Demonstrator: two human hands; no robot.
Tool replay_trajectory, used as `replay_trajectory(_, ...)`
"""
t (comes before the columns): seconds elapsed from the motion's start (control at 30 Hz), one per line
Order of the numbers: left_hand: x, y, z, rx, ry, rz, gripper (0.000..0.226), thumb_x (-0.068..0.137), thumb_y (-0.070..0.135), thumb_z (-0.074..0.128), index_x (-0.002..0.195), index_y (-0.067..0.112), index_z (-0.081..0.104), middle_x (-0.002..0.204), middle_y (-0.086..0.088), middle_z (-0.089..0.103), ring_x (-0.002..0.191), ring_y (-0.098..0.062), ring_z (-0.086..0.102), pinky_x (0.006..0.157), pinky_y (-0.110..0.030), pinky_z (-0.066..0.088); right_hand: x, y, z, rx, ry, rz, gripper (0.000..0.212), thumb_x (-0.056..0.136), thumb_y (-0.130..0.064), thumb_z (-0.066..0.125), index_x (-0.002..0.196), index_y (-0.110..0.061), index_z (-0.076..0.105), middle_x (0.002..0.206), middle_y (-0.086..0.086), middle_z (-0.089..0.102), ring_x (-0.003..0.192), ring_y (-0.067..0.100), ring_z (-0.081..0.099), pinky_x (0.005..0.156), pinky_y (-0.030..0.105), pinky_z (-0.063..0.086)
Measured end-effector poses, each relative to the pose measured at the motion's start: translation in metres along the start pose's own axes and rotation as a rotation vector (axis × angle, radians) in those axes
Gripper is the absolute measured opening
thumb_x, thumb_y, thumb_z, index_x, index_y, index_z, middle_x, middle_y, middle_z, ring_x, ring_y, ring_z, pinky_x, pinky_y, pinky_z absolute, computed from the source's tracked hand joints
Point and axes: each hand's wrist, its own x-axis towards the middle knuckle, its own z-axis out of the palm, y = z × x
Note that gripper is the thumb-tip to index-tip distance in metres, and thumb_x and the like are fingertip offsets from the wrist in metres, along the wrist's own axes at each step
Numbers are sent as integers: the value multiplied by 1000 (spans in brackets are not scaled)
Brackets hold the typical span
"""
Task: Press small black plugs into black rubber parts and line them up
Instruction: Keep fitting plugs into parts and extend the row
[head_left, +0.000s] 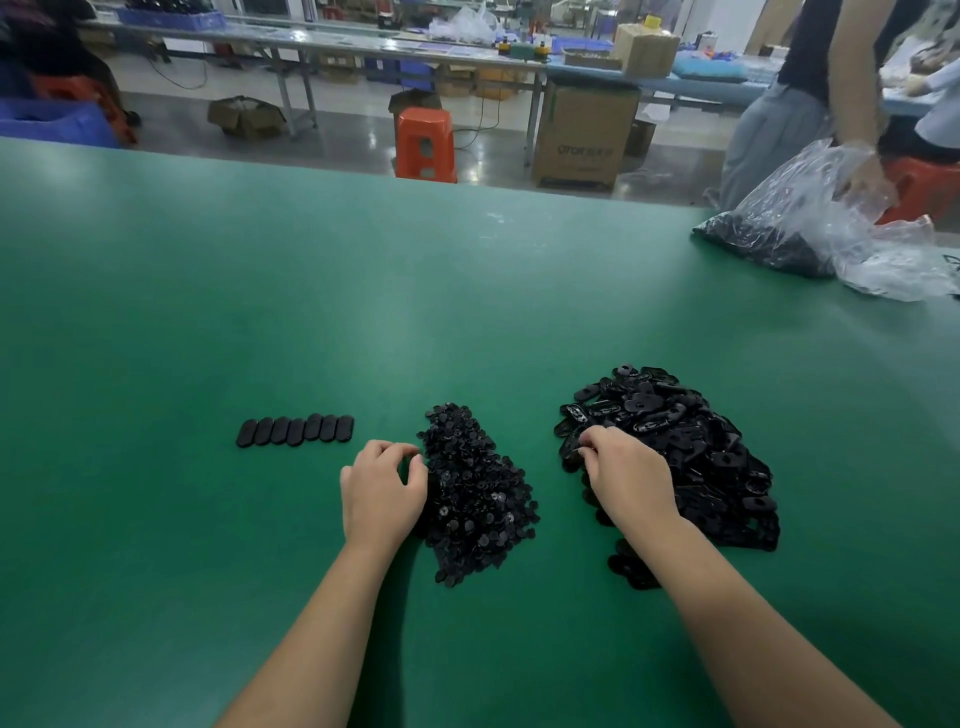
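Note:
A heap of small black plugs (475, 493) lies on the green table (363, 312) in front of me. My left hand (382, 491) rests at the heap's left edge, fingers curled with the tips touching the plugs. To the right sits a bigger heap of black rubber parts (685, 447). My right hand (623, 475) is at that heap's left edge, its fingertips pinched among the parts; whether they hold one is hidden. A row of several finished oval rubber parts (296, 430) lies side by side to the left.
At the table's far right, another person's gloved hand (862, 176) holds a clear plastic bag (810, 228) of black parts. Beyond the table's far edge stand an orange stool (425, 143), a cardboard box (584, 137) and long workbenches.

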Motion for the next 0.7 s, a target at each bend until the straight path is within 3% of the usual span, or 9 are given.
replay_trajectory(0.17, 0, 0, 0, 6, -5, 2, 21, 95, 31, 57, 108, 25, 73, 106, 10, 60, 101, -9, 55, 94, -32, 32, 5, -6, -4, 384, 53, 71, 33, 103, -10, 54, 134, -14, 61, 118, 2, 60, 97, 20, 65, 81, 28, 49)
replay_trajectory(0.27, 0, 0, -1, 14, -10, 3, 22, 96, 31, 57, 109, 24, 73, 107, 9, 60, 102, -9, 55, 95, -31, 32, 4, -14, -1, 526, 34, 133, 32, 102, -3, 51, 131, -9, 63, 113, 1, 52, 86, 12, 67, 77, 17, 49)
replay_trajectory(0.37, 0, 0, 0, 15, -10, 1, 22, 96, 31, 57, 109, 24, 73, 106, 9, 60, 100, -10, 55, 96, -32, 33, -4, -23, 7, 676, 21, 191, 25, 102, -2, 52, 122, -6, 66, 111, 4, 56, 82, 4, 68, 69, 5, 50)
replay_trajectory(0.53, 0, -1, 1, 23, -10, 6, 22, 95, 32, 58, 111, 26, 72, 105, 11, 58, 100, -9, 55, 95, -30, 31, -27, -38, 26, 857, -26, 264, 16, 104, -9, 51, 107, -18, 63, 91, -1, 73, 70, 1, 71, 60, 11, 51)
replay_trajectory(0.7, 0, -1, 0, 88, -34, 34, 28, 95, 36, 61, 121, 31, 71, 105, 8, 55, 100, -12, 54, 95, -33, 31, -42, -47, 41, 939, 19, 289, 12, 104, -15, 53, 103, -24, 61, 81, -1, 71, 58, 8, 66, 55, 24, 56)
